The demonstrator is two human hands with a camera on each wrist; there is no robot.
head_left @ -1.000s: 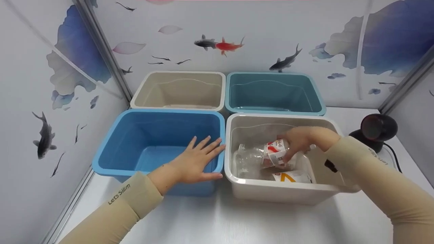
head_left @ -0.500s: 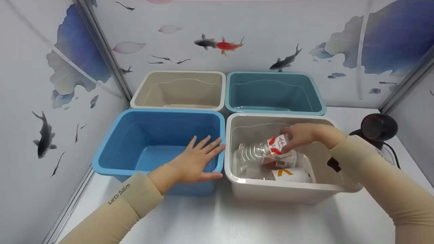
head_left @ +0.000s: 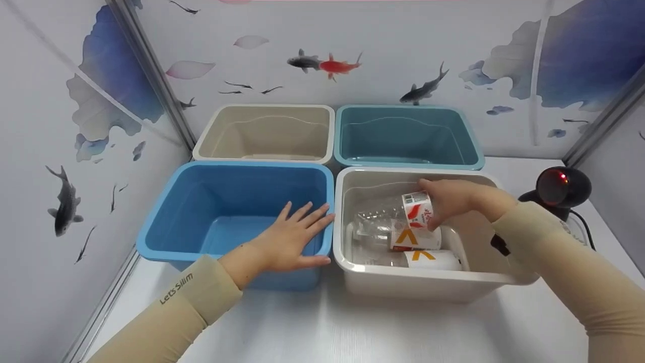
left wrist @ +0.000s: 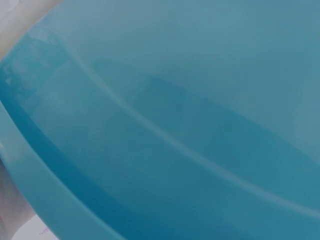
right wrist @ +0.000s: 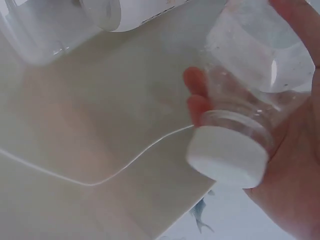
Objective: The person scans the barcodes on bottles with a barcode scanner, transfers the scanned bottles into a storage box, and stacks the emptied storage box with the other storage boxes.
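Observation:
A clear plastic bottle (head_left: 418,210) with a red and white label lies slanted inside the off-white bin (head_left: 418,287), gripped by my right hand (head_left: 453,200) near its capped end. The right wrist view shows its white cap (right wrist: 227,156) between fingers and palm. Below it lie two more clear bottles, one with an orange-marked label (head_left: 415,239) and another, nearer the front, with a white label (head_left: 434,260). My left hand (head_left: 292,239) is spread flat over the right side of the blue bin (head_left: 242,186). In the left wrist view, a blue bin wall (left wrist: 175,125) fills the picture; no fingers show.
Behind stand a beige bin (head_left: 282,135) and a teal bin (head_left: 403,136), touching the front pair. A black round-headed device (head_left: 562,189) with a lit red light and a cable stands at the right. White panels (head_left: 383,30) with painted fish enclose the table (head_left: 352,330).
My right hand has drawn the bottle up and back a little and turned it, so a barcode now shows on its label. The device's red light has come on. My left hand stays put.

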